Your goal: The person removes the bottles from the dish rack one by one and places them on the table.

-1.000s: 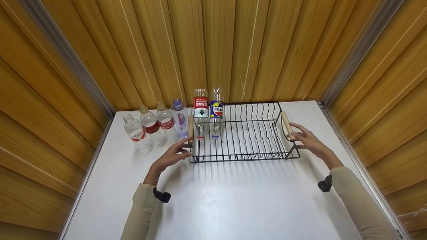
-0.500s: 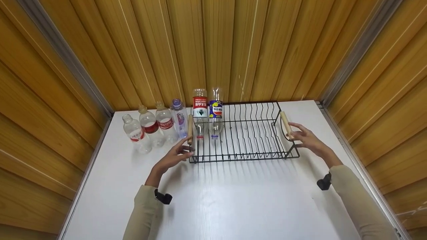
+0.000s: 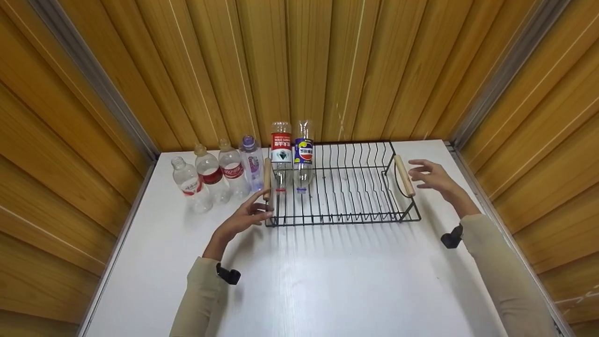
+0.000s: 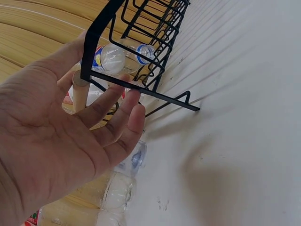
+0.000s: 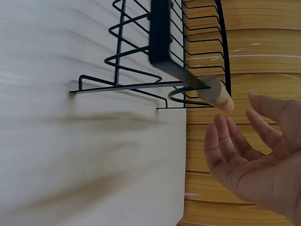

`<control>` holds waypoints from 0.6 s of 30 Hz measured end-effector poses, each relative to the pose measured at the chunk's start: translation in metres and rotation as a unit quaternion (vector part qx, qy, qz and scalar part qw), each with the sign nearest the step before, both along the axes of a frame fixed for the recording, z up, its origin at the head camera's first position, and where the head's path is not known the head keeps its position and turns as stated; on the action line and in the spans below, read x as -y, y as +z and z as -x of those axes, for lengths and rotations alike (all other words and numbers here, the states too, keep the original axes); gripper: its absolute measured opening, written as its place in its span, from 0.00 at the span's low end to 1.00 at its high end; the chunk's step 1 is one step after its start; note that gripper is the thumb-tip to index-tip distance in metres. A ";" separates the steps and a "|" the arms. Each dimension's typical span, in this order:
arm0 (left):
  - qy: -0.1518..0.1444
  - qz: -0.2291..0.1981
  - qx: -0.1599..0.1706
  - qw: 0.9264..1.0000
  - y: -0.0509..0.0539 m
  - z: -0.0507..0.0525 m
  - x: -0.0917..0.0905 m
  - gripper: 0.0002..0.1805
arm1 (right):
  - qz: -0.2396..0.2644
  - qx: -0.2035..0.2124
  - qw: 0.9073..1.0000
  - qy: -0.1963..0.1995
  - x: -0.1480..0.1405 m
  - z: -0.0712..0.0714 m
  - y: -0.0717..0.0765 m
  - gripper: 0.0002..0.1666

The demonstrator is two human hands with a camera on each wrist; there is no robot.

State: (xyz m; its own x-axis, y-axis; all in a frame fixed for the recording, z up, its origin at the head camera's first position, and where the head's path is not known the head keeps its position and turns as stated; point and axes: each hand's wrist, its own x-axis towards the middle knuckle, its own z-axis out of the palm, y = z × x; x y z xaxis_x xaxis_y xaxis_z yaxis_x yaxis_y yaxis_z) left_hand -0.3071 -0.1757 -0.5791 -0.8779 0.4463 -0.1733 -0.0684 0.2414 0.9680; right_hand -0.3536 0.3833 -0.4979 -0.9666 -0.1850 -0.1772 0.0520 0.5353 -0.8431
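Note:
A black wire rack (image 3: 346,217) with wooden handles at both ends stands on the white table. Two clear plastic bottles stand neck down in its left end: one with a red and white label (image 3: 281,145), one with a blue label (image 3: 304,152). My left hand (image 3: 243,217) is at the rack's front left corner, below the left handle (image 3: 267,180). In the left wrist view its loosely bent fingers (image 4: 117,120) lie against the black frame. My right hand (image 3: 435,178) hovers just right of the right handle (image 3: 404,175), apart from it, its fingers (image 5: 230,141) relaxed around nothing.
Left of the rack, uncapped plastic bottles stand upright in a slanted row: a red-and-white-labelled bottle (image 3: 191,185), two red-labelled bottles (image 3: 211,177) and a purple-tinted bottle (image 3: 252,164). Wood-patterned panels (image 3: 318,70) enclose the table (image 3: 327,281) at the back and sides.
My right hand has come off the right handle and moved up and slightly right. My left hand stays by the front left corner. The rack and bottles keep their places.

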 end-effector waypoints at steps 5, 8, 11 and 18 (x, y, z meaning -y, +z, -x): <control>0.001 0.001 0.007 1.000 0.000 0.002 0.000 0.44 | 0.006 0.005 1.000 0.004 0.016 0.018 0.013 0.35; 0.002 -0.001 0.009 1.000 -0.001 0.002 0.000 0.44 | -0.001 0.000 1.000 0.011 0.033 0.027 0.019 0.34; 0.001 -0.005 0.008 1.000 -0.002 0.002 0.001 0.44 | -0.010 -0.002 1.000 0.017 0.054 0.036 0.024 0.33; -0.002 -0.005 -0.001 1.000 -0.003 0.001 0.001 0.44 | -0.001 0.021 0.999 0.048 0.102 0.056 0.021 0.33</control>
State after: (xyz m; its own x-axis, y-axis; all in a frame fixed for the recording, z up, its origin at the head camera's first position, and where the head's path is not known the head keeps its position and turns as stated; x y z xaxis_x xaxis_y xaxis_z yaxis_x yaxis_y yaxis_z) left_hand -0.3085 -0.1763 -0.5822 -0.8769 0.4509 -0.1665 -0.0653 0.2314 0.9707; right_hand -0.4094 0.2812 -0.4769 -0.9362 -0.2766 -0.2169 0.0347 0.5414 -0.8400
